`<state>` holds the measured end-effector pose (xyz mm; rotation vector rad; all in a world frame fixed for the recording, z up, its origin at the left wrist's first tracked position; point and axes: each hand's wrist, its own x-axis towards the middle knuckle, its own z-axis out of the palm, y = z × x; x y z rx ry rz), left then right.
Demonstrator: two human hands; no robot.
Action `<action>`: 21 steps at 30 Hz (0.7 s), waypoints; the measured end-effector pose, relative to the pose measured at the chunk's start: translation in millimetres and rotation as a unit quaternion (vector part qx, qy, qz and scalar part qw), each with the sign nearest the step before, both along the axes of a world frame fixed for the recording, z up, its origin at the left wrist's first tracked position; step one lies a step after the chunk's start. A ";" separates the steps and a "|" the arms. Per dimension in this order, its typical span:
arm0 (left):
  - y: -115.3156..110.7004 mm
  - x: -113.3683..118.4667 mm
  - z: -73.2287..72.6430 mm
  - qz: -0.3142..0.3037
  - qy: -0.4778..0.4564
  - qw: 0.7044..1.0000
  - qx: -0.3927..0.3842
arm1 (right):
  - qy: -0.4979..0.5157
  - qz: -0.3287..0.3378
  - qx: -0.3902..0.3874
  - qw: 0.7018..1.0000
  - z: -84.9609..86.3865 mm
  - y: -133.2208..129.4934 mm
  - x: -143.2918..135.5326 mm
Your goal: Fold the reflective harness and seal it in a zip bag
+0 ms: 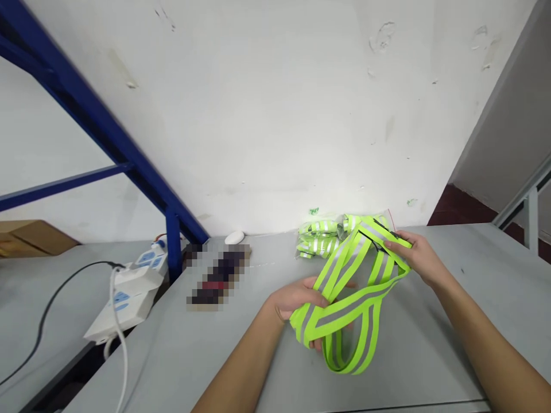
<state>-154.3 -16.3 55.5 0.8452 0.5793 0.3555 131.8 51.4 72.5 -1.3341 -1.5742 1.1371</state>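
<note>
Between my two hands, above the grey table, hangs a yellow-green reflective strap vest with silver stripes and black fastenings. My left hand grips the straps at its lower left end, thumb on top and the other fingers partly hidden behind. At the upper right corner, near the black piece, my right hand pinches the band. Straps loop down loosely below. Behind the vest, against the wall, lie clear bags of folded vests of the same colour, partly covered by the held one.
White power strips with cables lie at the left beside a blue metal frame. A white oval object and a blurred-out item lie on the grey table. A cardboard box stands far left. The white wall rises behind.
</note>
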 end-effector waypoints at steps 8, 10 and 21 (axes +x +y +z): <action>6.1 -32.4 4.1 0.125 0.124 0.976 0.125 | -0.150 -0.130 0.109 0.974 -2.9 16.7 31.7; 9.0 -42.3 7.2 0.166 0.190 0.951 0.176 | -0.157 -0.159 0.105 0.969 -3.1 20.5 40.1; 8.3 17.0 -10.8 0.372 0.466 0.554 0.581 | -0.284 -0.168 0.113 0.937 -5.9 27.0 56.8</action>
